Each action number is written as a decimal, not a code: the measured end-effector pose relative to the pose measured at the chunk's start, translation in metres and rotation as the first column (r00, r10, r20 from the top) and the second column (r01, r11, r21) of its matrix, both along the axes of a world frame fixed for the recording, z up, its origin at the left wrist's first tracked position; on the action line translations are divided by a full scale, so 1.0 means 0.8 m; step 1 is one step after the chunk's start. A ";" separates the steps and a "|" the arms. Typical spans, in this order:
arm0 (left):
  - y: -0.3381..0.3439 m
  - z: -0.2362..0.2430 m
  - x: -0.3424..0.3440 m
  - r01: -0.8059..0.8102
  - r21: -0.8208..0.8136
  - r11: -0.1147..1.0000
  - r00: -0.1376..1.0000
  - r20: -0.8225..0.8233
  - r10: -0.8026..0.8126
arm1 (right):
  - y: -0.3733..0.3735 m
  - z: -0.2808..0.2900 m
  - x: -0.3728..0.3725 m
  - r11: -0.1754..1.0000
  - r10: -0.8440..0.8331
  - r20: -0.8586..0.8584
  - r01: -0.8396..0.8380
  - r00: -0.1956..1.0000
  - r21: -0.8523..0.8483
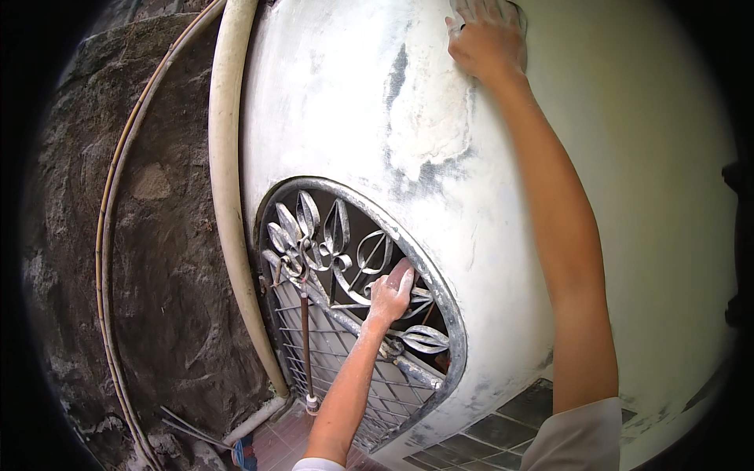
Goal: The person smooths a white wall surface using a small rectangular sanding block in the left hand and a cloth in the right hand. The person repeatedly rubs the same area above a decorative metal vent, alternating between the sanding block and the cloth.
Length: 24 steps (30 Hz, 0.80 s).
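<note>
"What does the head view show lower down?"
"My left hand (388,298), closed around a reddish block (401,272) in front of the leafy metal grille (425,339)."
"And higher up?"
"My right hand (488,45) lies, fingers extended, on the patchy white wall (330,110), above and right of the grille. A dark edge (521,19) shows beside it; I cannot tell whether it grips anything."
"And at the left?"
"A pale pipe (227,157) curves down beside a rough dark wall (169,259)."
</note>
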<state>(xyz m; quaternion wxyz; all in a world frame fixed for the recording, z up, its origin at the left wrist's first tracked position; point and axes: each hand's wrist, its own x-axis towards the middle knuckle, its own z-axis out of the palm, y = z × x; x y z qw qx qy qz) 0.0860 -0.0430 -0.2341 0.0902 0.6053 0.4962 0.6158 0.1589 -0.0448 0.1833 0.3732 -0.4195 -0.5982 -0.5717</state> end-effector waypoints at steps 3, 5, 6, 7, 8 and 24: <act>0.000 -0.002 0.006 -0.036 0.066 0.997 0.998 0.049 0.033 | 0.003 -0.043 0.008 0.997 -0.057 0.063 0.053 0.996 0.059; -0.005 0.001 0.010 -0.127 -0.018 0.992 0.992 0.019 0.127 | 0.008 -0.091 0.011 0.991 -0.123 0.081 0.119 0.989 0.059; -0.008 0.002 0.012 -0.136 -0.044 0.990 0.990 0.026 0.137 | 0.010 -0.122 0.013 0.998 -0.055 0.112 0.053 0.992 0.028; -0.010 0.004 0.014 -0.124 -0.081 0.989 0.990 0.059 0.129 | 0.009 -0.154 0.016 1.000 0.005 0.141 -0.005 0.990 0.003; -0.013 0.006 0.015 -0.168 -0.005 0.986 0.985 0.036 0.168 | 0.008 -0.185 0.018 0.999 0.044 0.185 -0.037 0.982 -0.040; 0.043 -0.052 -0.012 -0.264 0.004 0.965 0.920 -0.300 0.253 | -0.017 -0.344 0.046 0.507 0.786 -0.004 -0.648 0.619 -0.568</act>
